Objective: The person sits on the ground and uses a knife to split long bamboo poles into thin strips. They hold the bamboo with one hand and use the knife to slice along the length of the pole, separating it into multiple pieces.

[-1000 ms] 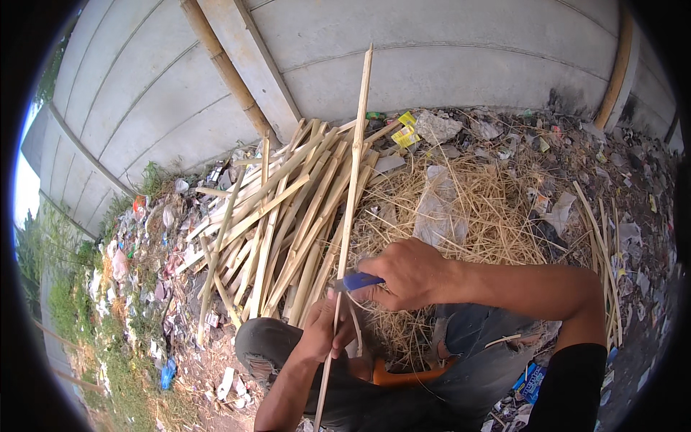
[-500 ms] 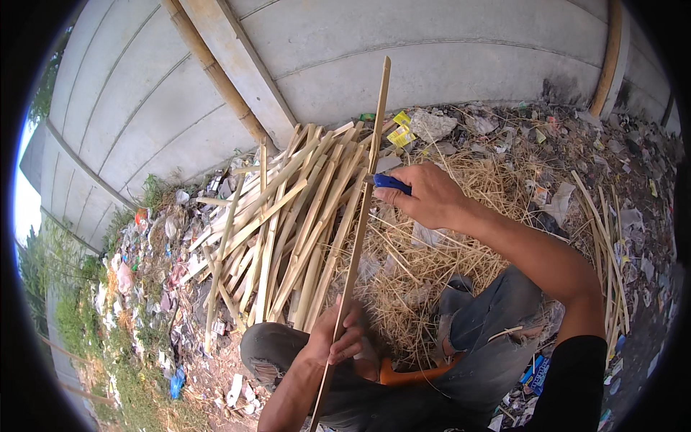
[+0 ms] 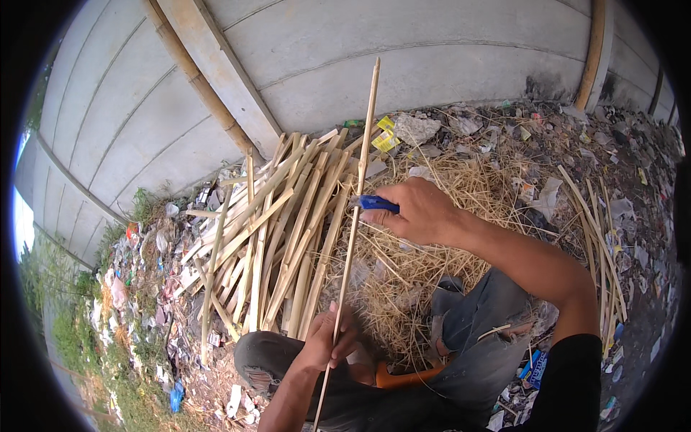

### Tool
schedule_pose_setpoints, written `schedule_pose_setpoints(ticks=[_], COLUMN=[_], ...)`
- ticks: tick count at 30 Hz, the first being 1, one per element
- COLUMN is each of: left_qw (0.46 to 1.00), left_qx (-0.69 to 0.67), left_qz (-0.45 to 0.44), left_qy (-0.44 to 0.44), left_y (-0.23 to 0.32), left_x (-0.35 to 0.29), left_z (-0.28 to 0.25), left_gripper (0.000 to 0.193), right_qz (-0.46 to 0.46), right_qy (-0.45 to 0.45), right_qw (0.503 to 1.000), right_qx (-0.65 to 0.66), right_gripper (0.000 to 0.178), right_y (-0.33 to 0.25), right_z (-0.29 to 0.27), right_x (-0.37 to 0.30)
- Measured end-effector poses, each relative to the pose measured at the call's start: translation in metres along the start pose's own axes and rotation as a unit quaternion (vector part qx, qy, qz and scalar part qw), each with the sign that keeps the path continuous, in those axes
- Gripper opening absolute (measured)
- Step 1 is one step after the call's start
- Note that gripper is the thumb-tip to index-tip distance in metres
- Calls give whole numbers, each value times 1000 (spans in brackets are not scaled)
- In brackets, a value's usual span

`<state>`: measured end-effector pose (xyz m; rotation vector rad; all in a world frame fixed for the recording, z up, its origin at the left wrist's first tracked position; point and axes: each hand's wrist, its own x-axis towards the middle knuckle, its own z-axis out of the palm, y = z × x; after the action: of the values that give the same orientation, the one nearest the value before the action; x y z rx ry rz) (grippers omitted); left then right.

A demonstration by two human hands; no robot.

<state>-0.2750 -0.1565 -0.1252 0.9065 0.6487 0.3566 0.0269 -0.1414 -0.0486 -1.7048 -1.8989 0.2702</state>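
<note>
A long, narrow bamboo strip (image 3: 351, 248) runs upright in front of me, its far tip reaching toward the wall. Near its lower part, my left hand (image 3: 331, 338) is closed round it by my knee. My right hand (image 3: 414, 209) grips a blue-handled knife (image 3: 378, 204), perhaps a utility cutter, whose short blade lies against the strip about midway up. Left of the strip is a heap of split bamboo slats (image 3: 277, 223). Thin pale shavings (image 3: 461, 241) cover the ground under and beyond my right arm.
A grey concrete panel wall (image 3: 403, 65) stands behind, with a bamboo pole (image 3: 198, 75) leaning there. Several thin strips (image 3: 599, 245) lie at the right. An orange seat edge (image 3: 407, 378) shows between my legs. Litter and weeds (image 3: 79, 324) spread at the left.
My right hand and the knife have slid a little way down the strip, toward me. The strip has turned slightly in my left hand and now shows a narrower side.
</note>
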Motion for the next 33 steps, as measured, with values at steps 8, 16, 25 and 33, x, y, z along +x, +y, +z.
schedule_pose_setpoints(ticks=[8, 16, 25, 33], left_qw=[1000, 988, 999, 994], left_qx=[-4, -130, 3, 108], left_qz=[-15, -43, -16, -28], left_qy=[-24, -70, -30, 20], left_y=[4, 5, 2, 2], left_x=[-6, -5, -6, -5], left_z=[-3, -9, -3, 7], left_gripper=[49, 49, 52, 52], right_qz=[-30, -116, -222, -69], right_qy=[12, 252, 294, 182], right_qw=[999, 960, 929, 970], right_qx=[32, -15, 20, 146], right_gripper=[44, 43, 41, 25], right_y=[12, 14, 30, 41], right_z=[17, -4, -3, -6], right_x=[-3, 9, 19, 17])
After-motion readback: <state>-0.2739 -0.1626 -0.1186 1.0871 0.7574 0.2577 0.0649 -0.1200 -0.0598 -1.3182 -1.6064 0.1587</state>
